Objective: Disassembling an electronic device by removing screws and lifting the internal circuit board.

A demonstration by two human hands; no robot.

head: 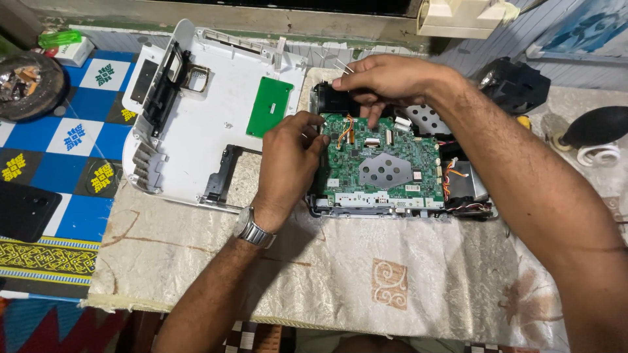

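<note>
Cream patterned cloth (366, 261) lies nearest, under the green rectangular circuit board (383, 163) in its opened casing. Left hand (288, 163) rests at the board's left edge, fingers curled together against it. Right hand (386, 82) hovers over the far edge, fingertips (373, 117) pinched downward onto the board's connectors. Beyond-left lies the white plastic cover (203, 111).

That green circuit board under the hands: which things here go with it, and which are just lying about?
In hand:
green circuit board
left hand at its edge
right hand on its connectors
white cover, set aside

Lying about:
black rubber bulb
round ashtray
green lighter
dark flat slab
</note>
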